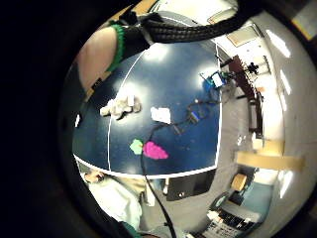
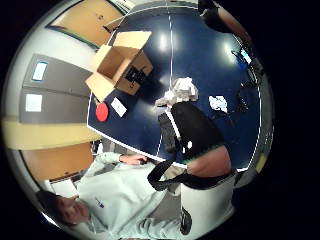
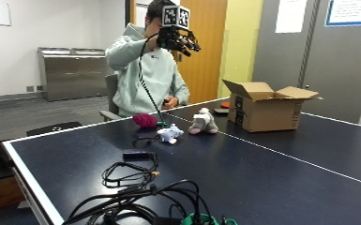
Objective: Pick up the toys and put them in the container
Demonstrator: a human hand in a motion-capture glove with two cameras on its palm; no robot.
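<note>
- Outside view: we see three soft toys on the dark blue table [image 3: 280, 178] in front of the seated person: a magenta plush toy [image 3: 145, 120] nearest the person, a small pale blue-white plush animal [image 3: 169, 133] just beside it, and a grey-and-white plush animal [image 3: 202, 122] near the table's white centre line. The open brown cardboard box [image 3: 264, 111], flaps up, stands just beyond the grey toy.
- We judge all three toys light, soft and compressible, neither fragile nor slippery. We would take each round the body from above; the fabric should yield and give the fingers purchase.
- The gloved right hand [image 3: 177, 40] is raised high, at the level of the person's head and well apart from every toy. The fingers appear spread and hold nothing.
- A tangle of black cables [image 3: 136, 192] lies at the near end of the table, clear of the toys.
- Little finger side palm view: we look down on the table from height. The grey-and-white toy [image 1: 120, 107], the pale toy [image 1: 160, 114] and the magenta toy [image 1: 154, 150] lie in a loose group, with a small green piece [image 1: 136, 146] touching the magenta one.
- Thumb side palm view: the cardboard box [image 2: 120, 67] is open and appears to hold no toy, though a dark item shows inside. A red disc [image 2: 102, 112] lies on the table near it.
- We judge that no toy is yet in the box.
</note>
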